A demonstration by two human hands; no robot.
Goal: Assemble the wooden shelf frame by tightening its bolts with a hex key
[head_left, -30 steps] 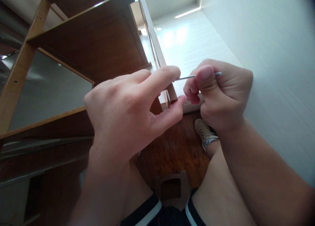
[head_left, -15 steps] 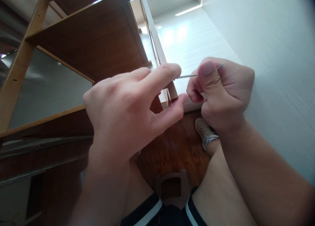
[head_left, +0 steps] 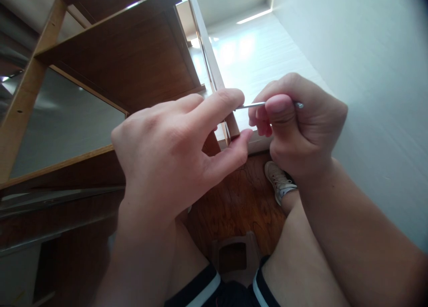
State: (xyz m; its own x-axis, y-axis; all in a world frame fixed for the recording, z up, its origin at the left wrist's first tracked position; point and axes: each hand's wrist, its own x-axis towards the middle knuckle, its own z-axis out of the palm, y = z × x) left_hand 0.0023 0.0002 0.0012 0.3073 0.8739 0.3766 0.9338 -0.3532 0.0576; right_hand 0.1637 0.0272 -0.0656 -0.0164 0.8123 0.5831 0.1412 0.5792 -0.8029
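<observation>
Across the middle of the view, my left hand is closed round the end of a narrow wooden upright, index finger above and thumb below. My right hand pinches a thin metal rod that looks like a hex key between thumb and curled fingers. One end of the key pokes out to the right of my thumb. Its left end meets the upright beside my left index fingertip, where the contact is partly hidden.
A wooden shelf unit with several boards stands on the left. To the right rises a pale wall. Below are a brown wooden floor, a shoe and a stool between my legs.
My right thumb has shifted slightly down and left, and the fingers are less tightly curled. The key lies more level, with more of its right end showing. My left hand has barely moved.
</observation>
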